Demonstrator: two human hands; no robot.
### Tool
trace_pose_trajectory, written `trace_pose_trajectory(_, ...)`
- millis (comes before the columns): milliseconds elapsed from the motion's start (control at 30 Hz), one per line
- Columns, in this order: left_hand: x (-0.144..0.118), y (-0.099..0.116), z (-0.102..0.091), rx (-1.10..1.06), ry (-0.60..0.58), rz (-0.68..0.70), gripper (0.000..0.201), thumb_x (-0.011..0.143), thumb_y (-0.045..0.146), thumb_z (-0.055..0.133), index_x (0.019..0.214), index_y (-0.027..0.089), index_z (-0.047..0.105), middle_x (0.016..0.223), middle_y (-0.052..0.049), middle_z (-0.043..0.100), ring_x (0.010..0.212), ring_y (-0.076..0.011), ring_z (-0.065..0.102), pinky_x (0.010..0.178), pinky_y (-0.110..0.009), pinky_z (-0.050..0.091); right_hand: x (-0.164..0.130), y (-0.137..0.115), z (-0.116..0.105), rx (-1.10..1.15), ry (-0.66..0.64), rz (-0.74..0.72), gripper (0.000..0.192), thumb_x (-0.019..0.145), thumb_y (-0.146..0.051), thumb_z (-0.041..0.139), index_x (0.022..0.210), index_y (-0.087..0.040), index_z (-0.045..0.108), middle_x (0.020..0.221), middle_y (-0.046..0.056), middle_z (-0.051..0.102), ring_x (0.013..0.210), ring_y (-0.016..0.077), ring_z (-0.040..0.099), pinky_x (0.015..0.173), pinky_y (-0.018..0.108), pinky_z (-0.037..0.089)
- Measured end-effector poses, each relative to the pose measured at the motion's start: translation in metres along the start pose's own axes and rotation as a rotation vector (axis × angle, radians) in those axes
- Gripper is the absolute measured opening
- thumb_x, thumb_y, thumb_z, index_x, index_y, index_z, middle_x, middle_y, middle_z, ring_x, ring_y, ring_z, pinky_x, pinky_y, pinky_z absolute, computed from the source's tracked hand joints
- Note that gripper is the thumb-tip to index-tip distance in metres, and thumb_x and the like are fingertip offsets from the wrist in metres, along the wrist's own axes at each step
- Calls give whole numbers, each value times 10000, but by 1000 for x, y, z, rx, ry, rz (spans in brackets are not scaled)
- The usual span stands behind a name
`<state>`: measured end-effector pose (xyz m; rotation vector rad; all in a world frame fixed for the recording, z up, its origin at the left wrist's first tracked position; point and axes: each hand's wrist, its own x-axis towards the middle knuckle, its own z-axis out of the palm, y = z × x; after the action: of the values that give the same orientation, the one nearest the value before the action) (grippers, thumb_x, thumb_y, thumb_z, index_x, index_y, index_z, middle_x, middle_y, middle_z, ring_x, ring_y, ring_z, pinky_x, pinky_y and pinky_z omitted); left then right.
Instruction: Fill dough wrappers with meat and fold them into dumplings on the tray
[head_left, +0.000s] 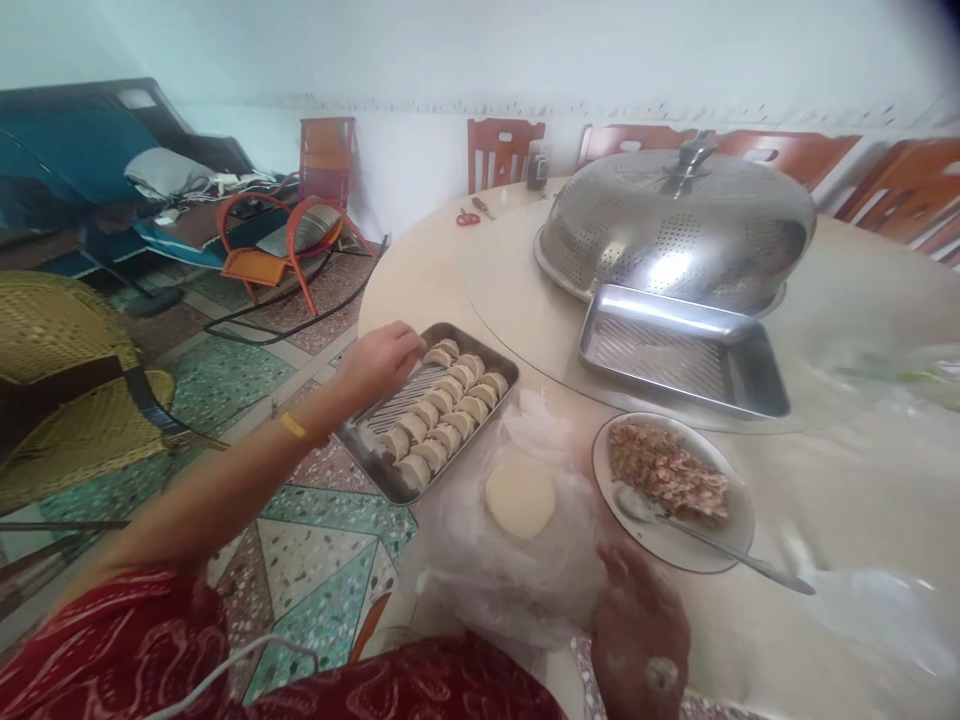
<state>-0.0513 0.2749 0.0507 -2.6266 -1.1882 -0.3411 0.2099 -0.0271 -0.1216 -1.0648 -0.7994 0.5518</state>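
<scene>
Shiny metal tray (375, 455), perforated steel cover (675, 235), glossy table (495, 270)

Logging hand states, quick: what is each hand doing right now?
Left hand: fingers closed at a dumpling in the tray.
Right hand: open, holding nothing.

White wall (420, 60); terrazzo floor (315, 545); wooden chairs (504, 150) ring round table (862, 480); orange rocking chair (289, 235) left; daylight.

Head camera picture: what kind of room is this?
Probably a home dining room. A big round table has wooden chairs around it, and a metal tray of dumplings sits by a plate of filling.
</scene>
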Motion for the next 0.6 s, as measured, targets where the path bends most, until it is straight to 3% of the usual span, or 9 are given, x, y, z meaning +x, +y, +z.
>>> trace_pose_trajectory(67, -21, 20, -14, -118, 40, 35, 265, 892, 133, 393, 871, 164, 656, 902, -79, 654, 831, -184, 607, 755, -298, 476, 3, -4, 9, -6, -17, -121, 486, 876, -549, 498, 1280, -291, 577, 1261, 114, 644, 1106, 294, 652, 870, 525, 545)
trace_pose_trajectory(200, -63, 81, -19, -209, -46, 196, 254, 870, 113, 424, 815, 191, 660, 797, -57, 635, 756, -177, 586, 680, -290, 456, 9, -11, 15, -7, -35, -232, 394, 907, -425, 480, 1231, -247, 614, 1224, 120, 637, 1102, 279, 635, 918, 557, 513)
trace_pose_trajectory(300, -84, 122, -14, -222, -95, 282, 241, 890, 121, 451, 926, 189, 679, 836, -65, 646, 773, -177, 601, 682, -289, 451, 10, -16, 11, -130, -84, -301, 371, 919, -373, 456, 1204, -200, 619, 1213, 150, 634, 1097, 292, 635, 879, 556, 530)
trace_pose_trajectory(367, -90, 136, -14, -210, -101, 292, 231, 925, 177, 460, 998, 192, 679, 854, -66, 654, 802, -182, 612, 721, -297, 460, 9, -18, 7, -206, -126, -370, 355, 917, -336, 458, 1196, -187, 619, 1213, 160, 636, 1120, 302, 625, 877, 559, 533)
trace_pose_trajectory(467, -86, 129, -19, -169, -105, 224, 231, 950, 228, 463, 1005, 205, 687, 848, -53, 665, 794, -170, 620, 715, -279, 459, 8, -18, 3, -262, -154, -418, 345, 922, -300, 450, 1209, -192, 610, 1217, 154, 637, 1141, 293, 616, 900, 555, 527)
trace_pose_trajectory(600, -54, 81, -26, -82, -81, 85, 285, 971, 239, 409, 997, 171, 685, 897, -79, 683, 847, -179, 632, 747, -281, 468, 6, -15, 3, -273, -133, -392, 340, 933, -296, 437, 1198, -186, 619, 1213, 151, 638, 1143, 285, 618, 908, 526, 529)
